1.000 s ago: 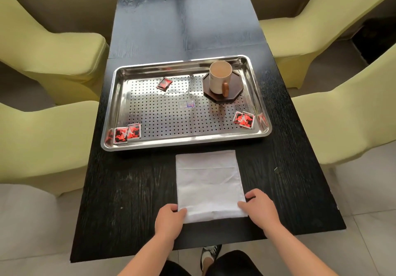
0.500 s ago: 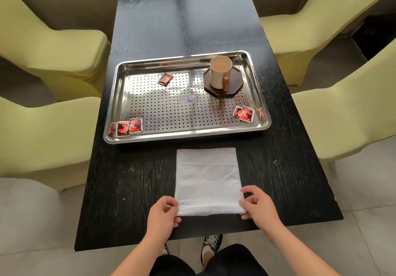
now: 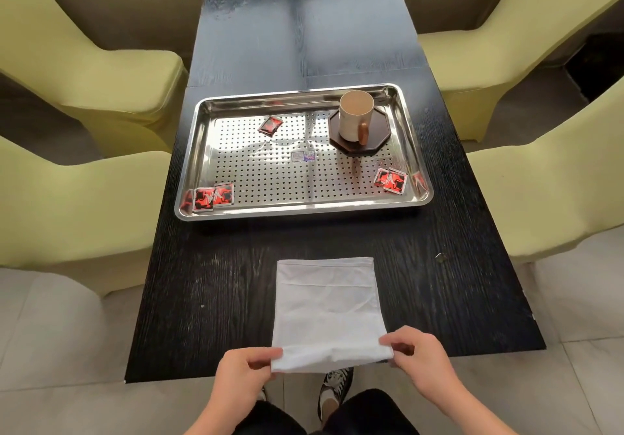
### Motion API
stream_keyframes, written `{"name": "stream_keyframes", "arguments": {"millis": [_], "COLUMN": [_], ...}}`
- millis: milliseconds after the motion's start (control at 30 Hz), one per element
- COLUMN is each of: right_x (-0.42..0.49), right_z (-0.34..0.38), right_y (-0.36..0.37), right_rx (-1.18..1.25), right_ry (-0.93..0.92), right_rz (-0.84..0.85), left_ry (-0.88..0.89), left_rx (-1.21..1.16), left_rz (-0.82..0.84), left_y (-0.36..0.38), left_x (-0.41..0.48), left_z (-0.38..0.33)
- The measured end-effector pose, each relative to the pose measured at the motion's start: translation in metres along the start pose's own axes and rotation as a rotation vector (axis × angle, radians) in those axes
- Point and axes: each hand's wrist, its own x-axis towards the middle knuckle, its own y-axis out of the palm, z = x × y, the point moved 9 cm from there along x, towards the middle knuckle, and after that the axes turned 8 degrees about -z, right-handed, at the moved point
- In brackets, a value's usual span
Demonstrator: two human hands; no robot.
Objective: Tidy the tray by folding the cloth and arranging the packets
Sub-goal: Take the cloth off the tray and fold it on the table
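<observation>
A white cloth (image 3: 326,313), folded into a tall rectangle, lies on the black counter (image 3: 209,286) in front of the tray (image 3: 304,210), apart from it. The left hand (image 3: 244,372) pinches the cloth's near left corner between thumb and fingers, and the right hand (image 3: 417,355) pinches the near right corner the same way; both hands are closed on the cloth, and its near edge is lifted just off the counter's edge. The steel tray has a perforated floor (with a small label near the middle). On it lie red and black packets: one (image 3: 270,125) toward the far left, a pair (image 3: 213,197) in the near left corner, another pair (image 3: 391,180) at the near right. A cup (image 3: 354,115) with a brown handle stands on a dark eight-sided coaster (image 3: 378,137) in the far right of the tray. Yellow-green chairs (image 3: 84,60) stand on both sides of the counter.
</observation>
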Motion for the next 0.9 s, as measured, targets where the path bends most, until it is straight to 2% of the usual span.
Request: {"name": "stream_keyframes", "arguments": {"millis": [100, 200, 300, 400, 667, 767, 833, 900], "right_x": [-0.001, 0.0, 0.004, 0.008, 0.037, 0.049, 0.057, 0.062], "right_z": [0.006, 0.015, 0.02, 0.031, 0.048, 0.047, 0.044, 0.044], "right_y": [-0.004, -0.006, -0.005, -0.001, -0.001, -0.002, -0.001, 0.0], "right_rx": [-0.054, -0.066, -0.02, -0.024, -0.087, -0.07, -0.06, -0.06], "right_ry": [-0.099, -0.171, -0.122, -0.122, -0.092, -0.037, 0.009, 0.042], "right_rz": [-0.03, -0.042, -0.019, -0.008, -0.137, -0.179, -0.189, -0.192], "left_ry": [0.137, 0.373, 0.441, 0.393, 0.308, 0.185, 0.154, 0.136], "left_rx": [0.118, 0.252, 0.297, 0.24, 0.217, 0.123, 0.148, 0.189], "left_rz": [-0.019, -0.056, -0.02, 0.06, -0.066, 0.045, 0.122, 0.125], "left_y": [-0.005, -0.004, 0.003, 0.009, 0.007, 0.015, 0.019, 0.017], "left_x": [-0.004, -0.007, -0.002, 0.007, 0.042, 0.05, 0.053, 0.058], "left_z": [-0.007, -0.029, -0.047, -0.057, -0.072, -0.063, -0.055, -0.047]}}
